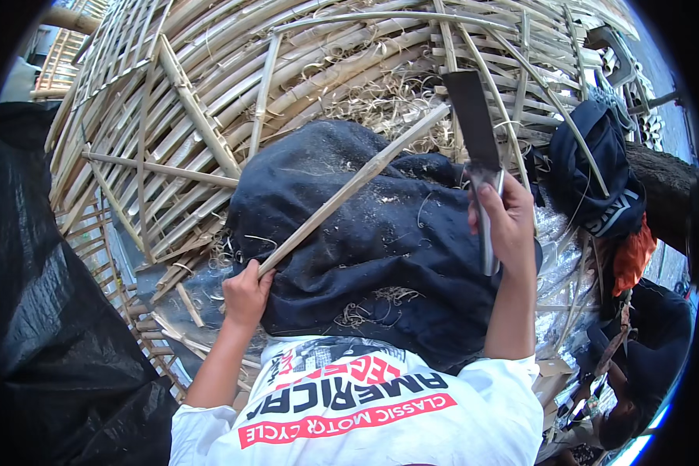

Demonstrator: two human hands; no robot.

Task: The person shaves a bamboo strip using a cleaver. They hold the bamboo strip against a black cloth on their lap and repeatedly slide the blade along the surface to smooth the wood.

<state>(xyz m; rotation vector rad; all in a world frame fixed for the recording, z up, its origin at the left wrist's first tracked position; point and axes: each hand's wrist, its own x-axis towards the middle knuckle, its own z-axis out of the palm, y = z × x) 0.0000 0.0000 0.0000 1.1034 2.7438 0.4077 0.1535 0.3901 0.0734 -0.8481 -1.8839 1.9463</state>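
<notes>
My left hand (pixel 245 293) is closed round the near end of a bamboo strip (pixel 348 190), which slants up and to the right across my lap. In my right hand (pixel 506 219) is the handle of a machete (pixel 474 123) with a broad dark blade pointing upward. The strip's far end lies close to the left edge of the blade; whether they touch I cannot tell. A dark cloth (pixel 365 248) covers my lap beneath the strip, with fine shavings scattered on it.
Split bamboo slats (pixel 210 70) form a large frame ahead, with curled shavings (pixel 380 109) among them. A black plastic sheet (pixel 46 295) hangs at the left. On the right are a dark garment (pixel 598 167), a log (pixel 664 182) and an orange cloth (pixel 633 256).
</notes>
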